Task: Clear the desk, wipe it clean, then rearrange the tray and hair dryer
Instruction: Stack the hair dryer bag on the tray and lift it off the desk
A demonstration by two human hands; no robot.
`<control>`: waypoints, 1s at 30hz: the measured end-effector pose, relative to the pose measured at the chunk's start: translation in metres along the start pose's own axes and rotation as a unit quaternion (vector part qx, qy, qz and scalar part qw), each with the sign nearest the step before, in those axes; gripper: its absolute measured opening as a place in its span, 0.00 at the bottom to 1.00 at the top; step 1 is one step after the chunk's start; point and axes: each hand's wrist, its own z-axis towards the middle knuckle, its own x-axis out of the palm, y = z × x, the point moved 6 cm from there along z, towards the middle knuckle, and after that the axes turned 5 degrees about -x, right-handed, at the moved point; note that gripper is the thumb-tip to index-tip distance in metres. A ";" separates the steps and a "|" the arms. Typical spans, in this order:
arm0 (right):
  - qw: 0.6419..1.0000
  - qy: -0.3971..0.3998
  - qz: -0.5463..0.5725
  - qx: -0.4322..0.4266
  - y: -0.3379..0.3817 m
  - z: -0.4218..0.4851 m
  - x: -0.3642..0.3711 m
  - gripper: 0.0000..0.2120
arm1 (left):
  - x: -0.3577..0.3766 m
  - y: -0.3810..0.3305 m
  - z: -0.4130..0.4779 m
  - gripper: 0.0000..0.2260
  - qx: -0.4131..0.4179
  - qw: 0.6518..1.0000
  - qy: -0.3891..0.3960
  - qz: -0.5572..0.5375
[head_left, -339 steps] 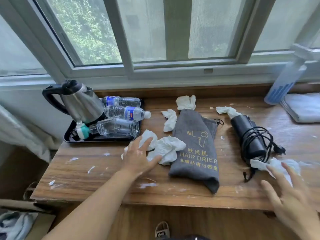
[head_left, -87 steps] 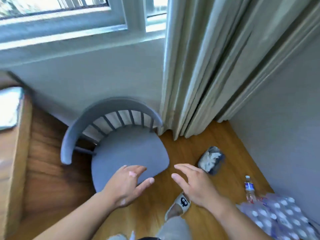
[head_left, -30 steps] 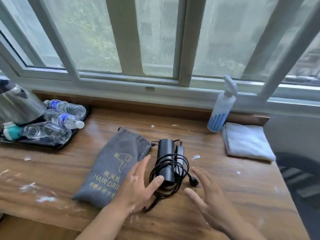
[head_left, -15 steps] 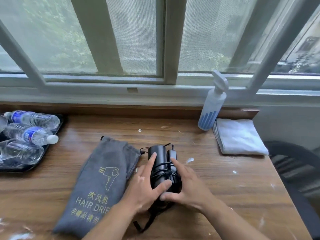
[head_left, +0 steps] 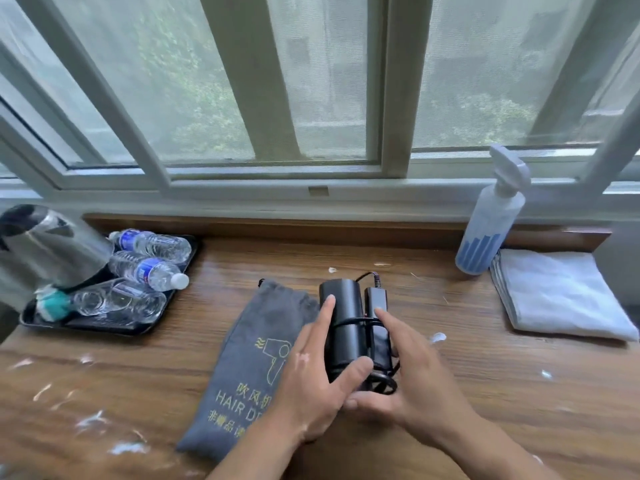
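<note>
A black folded hair dryer (head_left: 346, 327) with its cord wound around it lies in the middle of the wooden desk (head_left: 485, 386). My left hand (head_left: 311, 382) holds its left side, thumb across the near end. My right hand (head_left: 412, 379) holds its right side, fingers along the folded handle. A grey pouch (head_left: 249, 362) printed "HAIR DRIER" lies flat just left of the dryer, partly under my left hand. At the far left stands a black tray (head_left: 173, 299) with a steel kettle (head_left: 48, 254), two water bottles (head_left: 149, 258) and glass cups (head_left: 117, 301) lying on it.
A spray bottle (head_left: 488, 220) stands at the back right against the window ledge, with a folded white cloth (head_left: 557, 296) beside it. Small white paper scraps and smears (head_left: 93, 420) dot the desk, mostly at the front left. The window frame runs along the back.
Both hands closed in on the hair dryer and now hold it from either side. The crumpled tissues seen earlier are gone from the desk.
</note>
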 end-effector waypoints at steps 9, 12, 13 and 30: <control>1.000 -0.013 -0.013 0.001 0.104 0.034 0.055 0.63 | -0.109 0.049 -0.010 0.50 0.003 0.998 -0.004 -0.055; 0.999 -0.017 -0.022 0.037 0.119 0.041 0.082 0.63 | -0.123 0.079 -0.005 0.51 -0.003 0.997 0.029 -0.069; 0.998 -0.020 -0.022 0.054 0.121 0.044 0.093 0.63 | -0.125 0.090 -0.002 0.50 -0.004 0.996 0.046 -0.072; 0.982 -0.071 0.010 0.175 0.069 0.001 0.150 0.61 | -0.115 0.169 0.016 0.52 -0.011 0.985 0.174 -0.008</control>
